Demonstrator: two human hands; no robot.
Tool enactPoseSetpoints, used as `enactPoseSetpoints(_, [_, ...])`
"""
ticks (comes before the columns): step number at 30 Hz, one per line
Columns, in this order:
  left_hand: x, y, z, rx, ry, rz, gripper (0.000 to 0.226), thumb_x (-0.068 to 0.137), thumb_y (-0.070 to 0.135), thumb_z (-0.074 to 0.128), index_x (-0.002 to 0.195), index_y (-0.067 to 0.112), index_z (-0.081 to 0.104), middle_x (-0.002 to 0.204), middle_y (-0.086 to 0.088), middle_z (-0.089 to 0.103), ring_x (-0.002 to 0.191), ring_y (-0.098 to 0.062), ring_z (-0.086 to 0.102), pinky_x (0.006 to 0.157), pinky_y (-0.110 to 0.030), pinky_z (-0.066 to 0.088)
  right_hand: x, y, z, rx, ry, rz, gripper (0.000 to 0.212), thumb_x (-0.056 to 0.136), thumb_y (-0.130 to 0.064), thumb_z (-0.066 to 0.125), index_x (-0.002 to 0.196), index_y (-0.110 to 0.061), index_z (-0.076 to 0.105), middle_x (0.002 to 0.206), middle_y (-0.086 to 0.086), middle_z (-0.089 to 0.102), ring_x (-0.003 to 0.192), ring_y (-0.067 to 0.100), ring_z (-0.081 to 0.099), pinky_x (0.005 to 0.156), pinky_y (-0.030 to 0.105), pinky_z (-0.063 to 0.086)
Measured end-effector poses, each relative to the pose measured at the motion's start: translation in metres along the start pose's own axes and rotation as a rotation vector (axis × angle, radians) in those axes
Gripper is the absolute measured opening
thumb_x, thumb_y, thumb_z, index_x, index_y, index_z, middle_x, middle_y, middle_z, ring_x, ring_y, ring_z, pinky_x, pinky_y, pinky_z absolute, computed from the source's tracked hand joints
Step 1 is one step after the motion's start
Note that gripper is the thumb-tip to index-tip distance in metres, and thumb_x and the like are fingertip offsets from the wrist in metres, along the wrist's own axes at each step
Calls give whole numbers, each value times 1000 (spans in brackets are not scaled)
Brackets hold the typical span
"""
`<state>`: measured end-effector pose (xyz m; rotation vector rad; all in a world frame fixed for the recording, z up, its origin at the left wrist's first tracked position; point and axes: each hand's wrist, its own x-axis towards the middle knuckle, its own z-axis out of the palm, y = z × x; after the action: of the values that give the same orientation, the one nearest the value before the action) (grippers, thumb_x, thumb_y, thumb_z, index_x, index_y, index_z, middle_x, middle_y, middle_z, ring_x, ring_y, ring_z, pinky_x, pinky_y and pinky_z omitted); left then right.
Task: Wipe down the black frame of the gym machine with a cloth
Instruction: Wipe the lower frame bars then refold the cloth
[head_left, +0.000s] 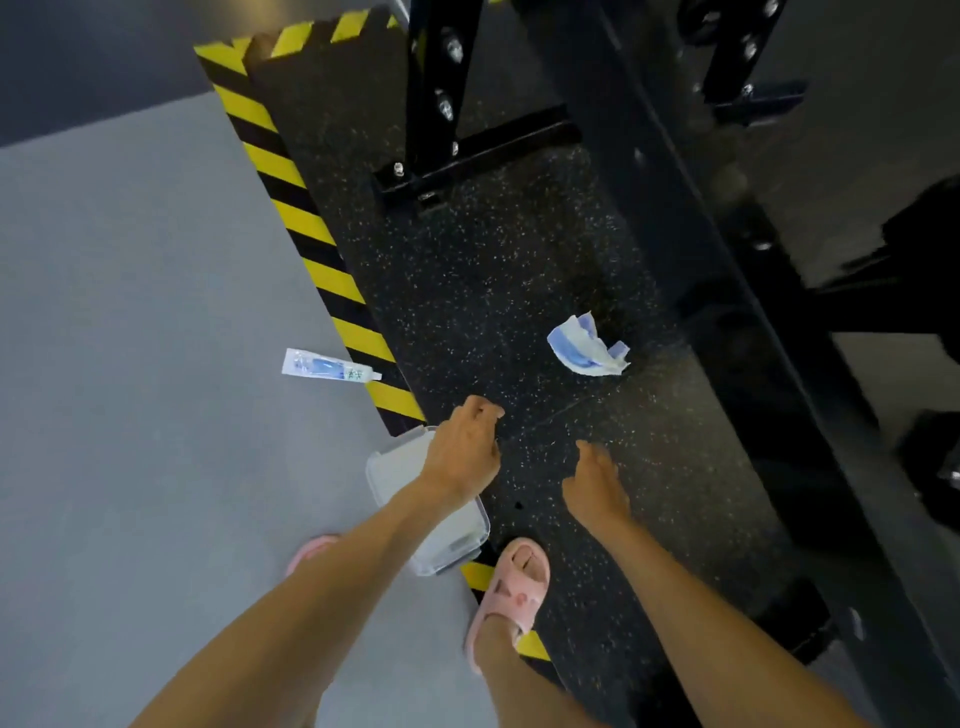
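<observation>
Gray floor (130, 364) fills the left of the view. Right of it lies a black speckled rubber mat (467, 270), bordered by a yellow-and-black striped edge (311, 249) running from far left to near centre.

Black frame (670, 208) of the gym machine: a wide beam crosses the right side diagonally from far to near. A bolted upright with a foot plate stands on the far part of the mat.

Cloth (587, 345): white and blue, crumpled, lying on the mat just left of the beam. Neither hand touches it.

Tube (327, 366): white with blue print, flat on the gray floor, its cap end just beside the striped edge.

Clear plastic container (392, 470): sits at the mat's edge, partly under the left forearm.

Left hand (462, 452): held above the container's far end, fingers loosely curled downward, holding nothing.
Right hand (597, 488): held over the mat nearer than the cloth, fingers relaxed and close together, holding nothing.

Pink slipper (514, 587) rests on the striped edge between the forearms. A second pink slipper (309, 551) shows on the gray floor, mostly hidden by the left arm.
</observation>
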<state>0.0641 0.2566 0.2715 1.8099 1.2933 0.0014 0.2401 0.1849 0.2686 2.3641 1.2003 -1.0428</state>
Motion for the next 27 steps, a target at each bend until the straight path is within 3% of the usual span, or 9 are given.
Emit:
enactPoseSetpoints(8, [139,-94,125,73,-5,7,43,96,9,44,139,14,43,141,-5,37,123,-24,43,100,-35,39,242,50,77,-237,-38,38,59,98,-22,47,150,-7,22,161,8,-9,147,29,8,115,41,27])
enactPoseSetpoints(11, [190,-105,151,48,20,26,44,97,9,43,140,15,42,142,-3,35,124,-22,43,102,-34,40,315,60,88,-308,27,-11,60,97,-23,50,149,-8,24,161,10,-9,148,30,-3,118,41,22])
enactPoseSetpoints(14, [225,-110,170,-26,63,32,43,96,7,44,139,15,43,140,-3,37,120,-20,46,100,-35,43,359,61,93,-296,105,-55,52,94,-15,53,141,-1,35,160,14,-5,148,33,-1,118,42,18])
enactPoseSetpoints(17, [236,-114,176,-126,78,-10,40,97,7,43,137,14,44,138,-3,39,109,-19,53,92,-34,47,375,54,94,-135,154,-54,54,92,-7,53,141,5,33,154,17,20,138,38,28,112,42,26])
enactPoseSetpoints(19, [230,-114,172,-161,84,-29,38,98,8,41,136,14,45,138,-4,39,100,-19,55,83,-29,47,372,54,89,-58,165,-69,50,90,-2,51,137,5,36,143,19,35,131,39,37,107,42,32])
enactPoseSetpoints(22, [204,-108,153,-172,89,-86,37,100,10,39,136,15,44,139,-5,38,107,-20,53,84,-29,45,340,49,67,197,249,-92,38,90,2,49,127,6,49,127,18,50,119,33,48,90,32,37])
enactPoseSetpoints(25, [161,-92,125,-203,86,-152,35,100,10,39,134,14,45,135,-5,41,117,-22,49,91,-34,43,261,15,43,810,342,59,9,89,-4,58,88,-4,67,93,9,63,89,26,60,77,30,42])
enactPoseSetpoints(27, [127,-75,98,-229,67,-186,33,97,9,42,130,13,49,128,-7,45,117,-25,50,93,-36,43,200,-15,30,1280,229,210,7,86,-3,64,79,-6,66,88,11,67,85,23,64,80,33,48])
